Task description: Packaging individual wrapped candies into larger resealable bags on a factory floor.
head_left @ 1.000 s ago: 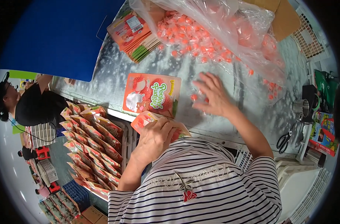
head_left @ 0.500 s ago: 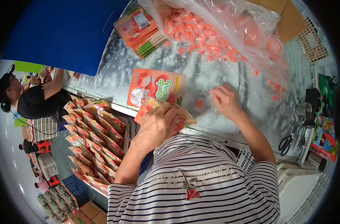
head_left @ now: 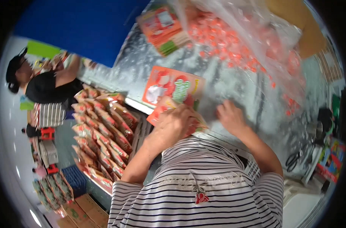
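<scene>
My left hand (head_left: 173,127) is closed on a red-and-cream candy pouch (head_left: 163,108), holding it near the table's front edge. More such pouches lie flat on the table just beyond it, the top one (head_left: 157,81) showing a fruit picture and green lettering. To the right, my right hand (head_left: 233,117) is low over the tabletop, fingers bent together around a small wrapped red candy (head_left: 220,108), mostly covered by the fingertips. A heap of similar red candies (head_left: 218,38) spills from a large clear plastic bag (head_left: 256,41) at the far side.
Filled pouches (head_left: 100,133) stand in rows in a crate at my left. A stack of flat pouches (head_left: 161,28) lies at the back beside a blue panel (head_left: 70,26). Scissors (head_left: 293,160) and a metal cup (head_left: 314,129) are at right. A co-worker (head_left: 47,81) is at left.
My right hand has come down and left to the loose candy on the table, now gathered under its fingertips. The left hand keeps its hold on the pouch. The whole view has shifted.
</scene>
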The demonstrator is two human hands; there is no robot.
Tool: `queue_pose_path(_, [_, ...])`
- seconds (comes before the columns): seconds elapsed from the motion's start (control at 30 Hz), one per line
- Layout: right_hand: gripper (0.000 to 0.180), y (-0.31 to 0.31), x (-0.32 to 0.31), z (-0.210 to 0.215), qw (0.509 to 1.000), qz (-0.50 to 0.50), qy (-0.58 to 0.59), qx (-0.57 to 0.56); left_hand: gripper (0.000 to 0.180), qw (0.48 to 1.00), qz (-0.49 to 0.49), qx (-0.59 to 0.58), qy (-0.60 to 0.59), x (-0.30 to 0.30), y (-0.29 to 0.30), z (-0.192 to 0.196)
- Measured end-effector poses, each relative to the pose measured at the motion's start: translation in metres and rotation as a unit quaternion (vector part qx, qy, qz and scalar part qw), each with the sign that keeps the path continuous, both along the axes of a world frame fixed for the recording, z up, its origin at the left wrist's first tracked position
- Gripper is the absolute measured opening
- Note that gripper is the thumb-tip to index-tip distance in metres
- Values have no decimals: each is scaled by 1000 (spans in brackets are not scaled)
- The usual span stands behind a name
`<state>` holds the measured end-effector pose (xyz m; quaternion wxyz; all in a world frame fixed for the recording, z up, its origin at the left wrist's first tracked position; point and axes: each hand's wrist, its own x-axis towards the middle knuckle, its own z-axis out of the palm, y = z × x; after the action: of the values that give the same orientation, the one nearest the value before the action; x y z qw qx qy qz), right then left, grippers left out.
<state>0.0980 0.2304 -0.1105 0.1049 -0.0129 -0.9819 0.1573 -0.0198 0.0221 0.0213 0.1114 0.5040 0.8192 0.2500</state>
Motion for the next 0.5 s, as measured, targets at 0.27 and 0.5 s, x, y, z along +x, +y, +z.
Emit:
queue_pose_path(0.27, [7,33,-11,13,864,-102,7,-492,28,995,-96,-4,19,10,17,-40])
queue_pose_path(0.5, [9,-27,-25,15,980,55,32,-188,37,996,-42,26,76,25,1,-32])
